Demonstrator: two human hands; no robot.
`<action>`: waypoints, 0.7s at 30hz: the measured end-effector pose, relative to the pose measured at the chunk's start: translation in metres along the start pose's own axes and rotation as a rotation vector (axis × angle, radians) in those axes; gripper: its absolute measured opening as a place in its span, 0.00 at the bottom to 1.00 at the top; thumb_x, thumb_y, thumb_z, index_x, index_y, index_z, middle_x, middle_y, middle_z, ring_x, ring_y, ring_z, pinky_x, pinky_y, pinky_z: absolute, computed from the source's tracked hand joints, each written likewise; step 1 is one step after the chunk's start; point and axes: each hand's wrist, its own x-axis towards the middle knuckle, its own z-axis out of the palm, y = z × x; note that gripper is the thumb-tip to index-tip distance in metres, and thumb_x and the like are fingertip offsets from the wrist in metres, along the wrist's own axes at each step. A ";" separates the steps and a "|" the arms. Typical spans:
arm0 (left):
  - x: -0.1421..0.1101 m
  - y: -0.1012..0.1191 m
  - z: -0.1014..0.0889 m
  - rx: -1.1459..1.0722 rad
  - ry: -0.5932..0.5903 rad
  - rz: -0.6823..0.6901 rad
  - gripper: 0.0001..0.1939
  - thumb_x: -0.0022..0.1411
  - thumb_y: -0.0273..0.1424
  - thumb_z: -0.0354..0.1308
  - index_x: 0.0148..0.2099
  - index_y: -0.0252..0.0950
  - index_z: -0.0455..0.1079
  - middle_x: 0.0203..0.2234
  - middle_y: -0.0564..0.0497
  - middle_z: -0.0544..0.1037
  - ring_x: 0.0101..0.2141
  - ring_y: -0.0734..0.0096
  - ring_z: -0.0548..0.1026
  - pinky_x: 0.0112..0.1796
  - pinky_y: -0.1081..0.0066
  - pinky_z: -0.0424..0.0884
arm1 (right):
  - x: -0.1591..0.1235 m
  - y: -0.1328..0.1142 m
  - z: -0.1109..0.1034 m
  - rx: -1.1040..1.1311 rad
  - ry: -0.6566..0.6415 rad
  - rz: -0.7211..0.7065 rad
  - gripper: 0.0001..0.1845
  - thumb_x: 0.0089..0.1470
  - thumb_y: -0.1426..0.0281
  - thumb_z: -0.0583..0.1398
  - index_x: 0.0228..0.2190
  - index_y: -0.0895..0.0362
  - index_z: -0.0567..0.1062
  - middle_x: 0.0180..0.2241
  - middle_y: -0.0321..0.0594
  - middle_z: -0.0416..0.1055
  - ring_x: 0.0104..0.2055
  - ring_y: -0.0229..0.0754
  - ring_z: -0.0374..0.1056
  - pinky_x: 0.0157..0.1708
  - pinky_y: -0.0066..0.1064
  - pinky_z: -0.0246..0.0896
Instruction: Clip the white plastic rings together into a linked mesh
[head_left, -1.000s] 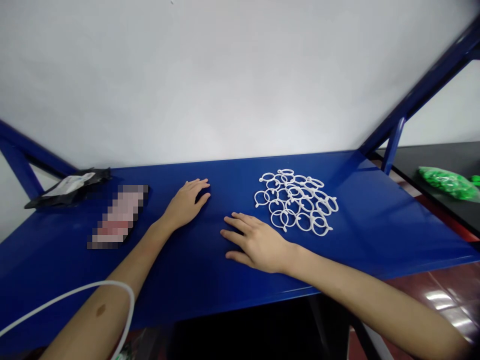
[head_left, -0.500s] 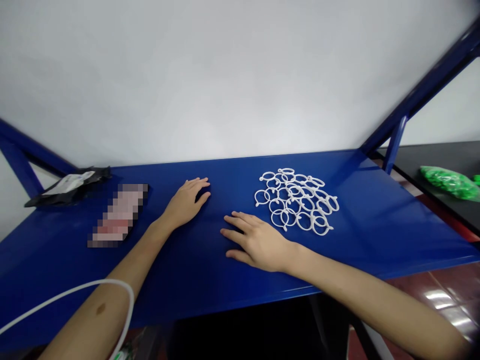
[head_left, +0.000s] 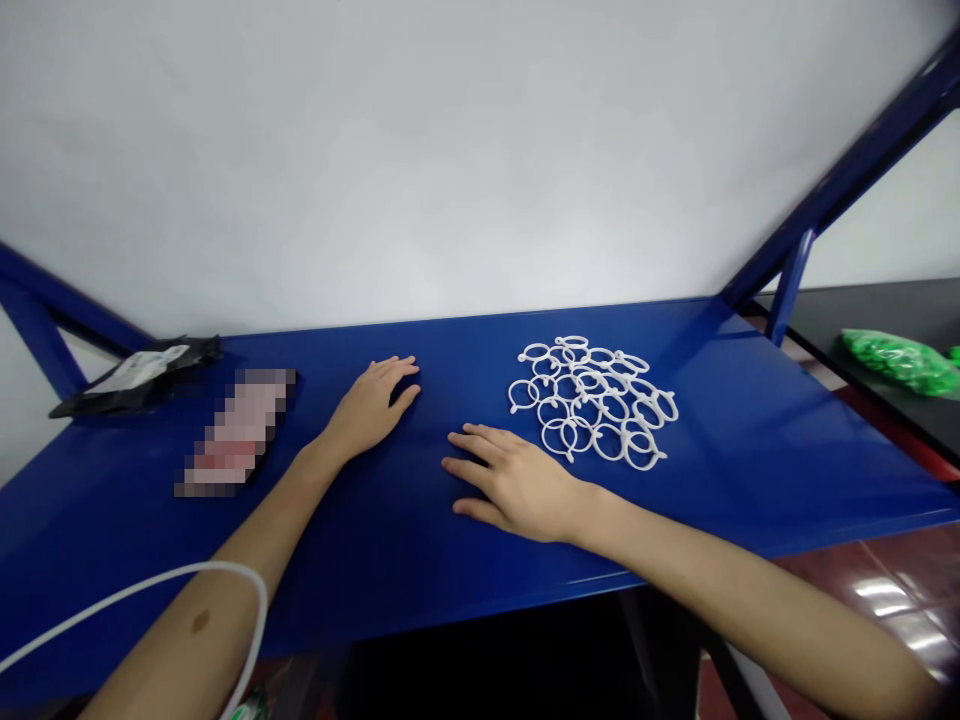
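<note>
My left hand (head_left: 373, 405) lies palm down on the blue table (head_left: 420, 560), fingers stretched out and nothing in it. Nearer the front edge, my right hand (head_left: 517, 482) also rests flat on the surface, its fingers spread and holding nothing. Just beyond and to the right of that hand is a loose pile of white plastic rings (head_left: 608, 441), each with a small eyelet, like curtain rings. Several of them overlap. Neither hand touches the pile.
A pixelated flat object (head_left: 238, 430) lies left of my left hand. Behind it sits a black plastic package (head_left: 142, 375) with a white label. A white cable (head_left: 135, 588) crosses my left forearm. At far right, a bag of green pieces (head_left: 900, 362) rests on a black surface.
</note>
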 end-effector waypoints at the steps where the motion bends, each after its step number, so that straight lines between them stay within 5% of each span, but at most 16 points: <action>1: 0.000 0.000 0.000 0.003 -0.003 0.000 0.21 0.71 0.40 0.48 0.58 0.35 0.70 0.62 0.43 0.71 0.64 0.53 0.65 0.66 0.49 0.57 | 0.000 0.002 0.000 0.002 0.011 -0.002 0.26 0.67 0.57 0.56 0.58 0.61 0.71 0.63 0.53 0.66 0.66 0.54 0.60 0.64 0.47 0.59; 5: 0.000 -0.001 0.000 0.011 -0.014 -0.006 0.21 0.71 0.40 0.47 0.58 0.35 0.69 0.62 0.44 0.71 0.64 0.53 0.65 0.66 0.49 0.56 | -0.002 0.010 -0.003 -0.061 0.125 0.038 0.20 0.66 0.62 0.57 0.53 0.61 0.75 0.54 0.52 0.72 0.60 0.53 0.64 0.59 0.47 0.62; 11: 0.000 0.001 0.000 0.008 -0.018 0.000 0.22 0.72 0.41 0.48 0.59 0.34 0.69 0.62 0.42 0.71 0.64 0.53 0.65 0.66 0.49 0.56 | -0.002 0.022 -0.012 -0.305 0.325 0.291 0.16 0.67 0.65 0.55 0.47 0.61 0.78 0.46 0.51 0.75 0.52 0.56 0.64 0.52 0.47 0.61; 15: 0.000 0.001 -0.001 0.012 -0.026 0.003 0.22 0.71 0.40 0.49 0.59 0.33 0.69 0.62 0.42 0.71 0.64 0.52 0.64 0.65 0.48 0.57 | -0.004 0.030 -0.013 -0.426 0.292 0.361 0.13 0.65 0.68 0.57 0.45 0.61 0.78 0.43 0.50 0.76 0.50 0.57 0.64 0.49 0.47 0.59; 21: -0.001 0.000 -0.001 0.006 0.005 0.035 0.19 0.71 0.37 0.50 0.57 0.33 0.70 0.60 0.41 0.72 0.62 0.51 0.66 0.63 0.47 0.61 | -0.005 0.034 -0.008 -0.385 0.231 0.243 0.12 0.63 0.79 0.57 0.45 0.61 0.78 0.42 0.47 0.78 0.50 0.55 0.63 0.49 0.45 0.58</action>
